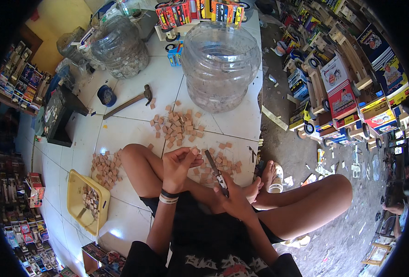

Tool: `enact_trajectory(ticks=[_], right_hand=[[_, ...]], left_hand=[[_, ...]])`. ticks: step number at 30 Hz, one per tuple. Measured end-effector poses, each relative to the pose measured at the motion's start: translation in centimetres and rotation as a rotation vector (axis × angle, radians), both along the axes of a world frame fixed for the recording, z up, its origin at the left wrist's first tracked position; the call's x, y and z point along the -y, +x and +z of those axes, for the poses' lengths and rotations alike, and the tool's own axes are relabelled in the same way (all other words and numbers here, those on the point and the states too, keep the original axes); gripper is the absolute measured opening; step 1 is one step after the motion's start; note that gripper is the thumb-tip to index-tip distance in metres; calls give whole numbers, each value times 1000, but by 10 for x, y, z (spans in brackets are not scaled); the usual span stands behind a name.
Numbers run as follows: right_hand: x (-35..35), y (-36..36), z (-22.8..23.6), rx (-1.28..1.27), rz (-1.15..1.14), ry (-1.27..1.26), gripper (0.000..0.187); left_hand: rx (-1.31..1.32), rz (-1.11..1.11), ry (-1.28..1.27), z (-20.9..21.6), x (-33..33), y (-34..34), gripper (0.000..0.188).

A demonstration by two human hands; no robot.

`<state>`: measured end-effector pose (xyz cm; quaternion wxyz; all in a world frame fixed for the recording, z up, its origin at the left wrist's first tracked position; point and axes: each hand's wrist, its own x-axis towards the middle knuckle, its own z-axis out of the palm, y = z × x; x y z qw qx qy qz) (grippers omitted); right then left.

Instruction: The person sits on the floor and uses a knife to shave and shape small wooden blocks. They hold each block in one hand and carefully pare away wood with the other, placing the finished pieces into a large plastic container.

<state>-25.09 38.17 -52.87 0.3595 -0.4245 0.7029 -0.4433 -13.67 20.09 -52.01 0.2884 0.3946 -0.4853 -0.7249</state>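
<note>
My left hand (180,167) is raised above my crossed legs, its fingertips pinched together. What they hold, if anything, is too small to make out. In my right hand (236,197) is a knife-like tool (212,162) with a flat dark blade and a black-and-white patterned handle, its blade pointing up and away. The tip is close to the left fingertips but apart from them. Small square wooden pieces (176,125) lie heaped in front of me. More wooden pieces (227,165) are scattered just beyond the right hand, and another pile (106,167) sits beside my left knee.
A yellow plastic basket (103,203) holding wooden bits stands at my left. Farther off are a hammer (135,100), a blue cup (106,95), a large clear plastic jar (220,69) and a filled jar (120,48). Wooden toy trucks (340,87) are stacked on the right.
</note>
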Motion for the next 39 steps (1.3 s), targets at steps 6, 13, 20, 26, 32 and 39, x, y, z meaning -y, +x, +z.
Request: enact_trajectory(ticks=[6, 13, 20, 26, 32, 39], right_hand=[[-4, -11, -4, -32, 43, -11, 48], [6, 1, -9, 73, 19, 98, 47], [-11, -3, -8, 1428, 114, 70, 50], [-9, -3, -5, 1447, 138, 47, 53], [-18, -4, -12, 850, 55, 217, 57], [-29, -11, -15, 833, -43, 258, 61]], left_hand=[[-18, -53, 38, -5, 5, 4, 24], [-138, -75, 179, -15, -6, -12, 33], [-288, -172, 548, -18, -7, -8, 31], [-156, -73, 443, -10, -11, -8, 29], [-206, -13, 199, -20, -6, -12, 22], [-125, -124, -24, -31, -16, -15, 16]])
